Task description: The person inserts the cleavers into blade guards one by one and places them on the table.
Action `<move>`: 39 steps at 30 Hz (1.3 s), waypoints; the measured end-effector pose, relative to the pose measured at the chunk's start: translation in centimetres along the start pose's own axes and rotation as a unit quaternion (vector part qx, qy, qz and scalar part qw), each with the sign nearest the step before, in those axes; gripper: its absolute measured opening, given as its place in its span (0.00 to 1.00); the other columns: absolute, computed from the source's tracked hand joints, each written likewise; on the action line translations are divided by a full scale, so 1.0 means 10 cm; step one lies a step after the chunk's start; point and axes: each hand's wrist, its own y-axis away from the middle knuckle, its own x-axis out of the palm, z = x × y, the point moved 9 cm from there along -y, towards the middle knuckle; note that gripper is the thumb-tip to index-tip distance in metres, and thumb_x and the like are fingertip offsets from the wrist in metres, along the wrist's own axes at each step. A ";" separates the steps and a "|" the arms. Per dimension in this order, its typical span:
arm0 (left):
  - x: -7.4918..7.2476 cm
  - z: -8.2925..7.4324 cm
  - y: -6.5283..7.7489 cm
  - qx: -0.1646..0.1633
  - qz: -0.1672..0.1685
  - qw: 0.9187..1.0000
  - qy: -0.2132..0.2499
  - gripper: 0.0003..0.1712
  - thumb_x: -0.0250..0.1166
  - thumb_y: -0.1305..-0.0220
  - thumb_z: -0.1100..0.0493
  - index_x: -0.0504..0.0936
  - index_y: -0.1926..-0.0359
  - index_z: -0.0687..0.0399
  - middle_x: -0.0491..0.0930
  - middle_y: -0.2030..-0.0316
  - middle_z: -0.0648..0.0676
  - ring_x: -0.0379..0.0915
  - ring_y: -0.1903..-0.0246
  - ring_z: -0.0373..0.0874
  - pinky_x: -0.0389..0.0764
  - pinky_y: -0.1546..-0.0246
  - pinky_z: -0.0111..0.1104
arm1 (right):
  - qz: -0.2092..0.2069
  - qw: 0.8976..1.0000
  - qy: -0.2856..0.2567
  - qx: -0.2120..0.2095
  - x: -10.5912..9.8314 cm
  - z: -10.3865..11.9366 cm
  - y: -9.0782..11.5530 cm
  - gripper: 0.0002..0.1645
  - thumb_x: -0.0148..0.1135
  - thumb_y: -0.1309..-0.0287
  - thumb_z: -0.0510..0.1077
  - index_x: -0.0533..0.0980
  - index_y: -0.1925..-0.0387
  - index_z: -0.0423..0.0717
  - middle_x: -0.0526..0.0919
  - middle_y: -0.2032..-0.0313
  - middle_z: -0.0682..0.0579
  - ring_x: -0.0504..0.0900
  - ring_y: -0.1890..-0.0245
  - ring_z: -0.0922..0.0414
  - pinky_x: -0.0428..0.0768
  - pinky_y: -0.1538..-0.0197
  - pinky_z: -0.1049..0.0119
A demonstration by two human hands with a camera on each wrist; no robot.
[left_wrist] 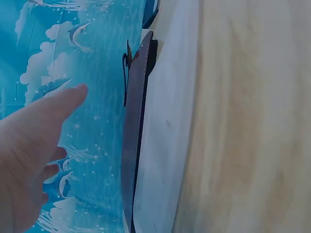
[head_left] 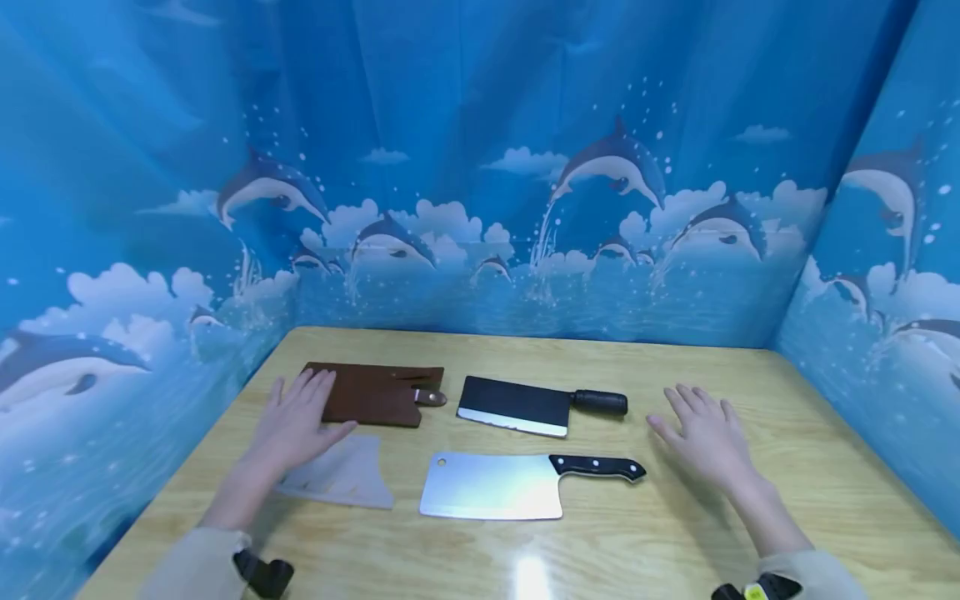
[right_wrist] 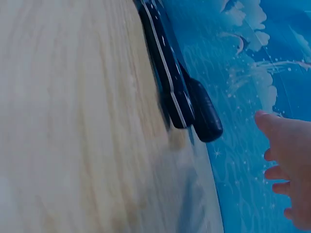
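Observation:
My left hand (head_left: 294, 423) hovers with spread fingers over a brown leather knife sheath (head_left: 367, 398) with a snap strap, and over a whitish translucent sheet-like sleeve (head_left: 341, 473). In the left wrist view, the sheath (left_wrist: 135, 131) and the pale sleeve (left_wrist: 167, 126) lie beside that hand, apart from it. My right hand (head_left: 705, 437) is held above the table at the right, fingers straight and holding nothing. Between the hands lie a black-bladed cleaver (head_left: 517, 405) and, nearer me, a silver cleaver (head_left: 491, 487). Both cleaver handles point right, toward the right hand.
The light wooden table (head_left: 600, 550) carries all these things. Behind it and along both sides hangs a blue curtain (head_left: 465, 167) printed with dolphins. A dark wrist device (head_left: 262, 573) is strapped at the left sleeve, another (head_left: 776, 587) at the right.

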 end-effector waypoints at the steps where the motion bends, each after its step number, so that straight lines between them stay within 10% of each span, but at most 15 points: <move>1: -0.01 -0.01 0.03 0.007 0.001 1.000 -0.004 0.48 0.61 0.42 0.40 0.56 0.34 0.71 0.57 0.36 0.70 0.45 0.35 0.66 0.37 0.39 0.61 | 0.001 1.000 0.003 -0.006 0.00 0.04 0.01 0.43 0.40 0.35 0.65 0.61 0.37 0.31 0.60 0.38 0.29 0.55 0.38 0.32 0.44 0.40 0.33; 19: 0.34 -0.16 0.30 0.103 0.126 0.985 0.055 0.67 0.68 0.71 0.25 0.63 0.36 0.66 0.63 0.39 0.70 0.55 0.40 0.69 0.51 0.45 0.65 | 0.112 0.969 -0.189 -0.110 0.32 0.62 0.05 0.26 0.59 0.41 0.50 0.73 0.46 0.35 0.78 0.51 0.41 0.76 0.51 0.43 0.73 0.49 0.46; 39: 0.40 -0.13 0.36 0.060 0.165 0.982 0.065 0.62 0.72 0.70 0.31 0.65 0.37 0.63 0.68 0.41 0.63 0.59 0.44 0.69 0.57 0.47 0.64 | 0.144 0.963 -0.144 -0.175 0.54 0.84 0.00 0.24 0.66 0.49 0.47 0.77 0.51 0.39 0.79 0.56 0.47 0.77 0.56 0.48 0.75 0.52 0.49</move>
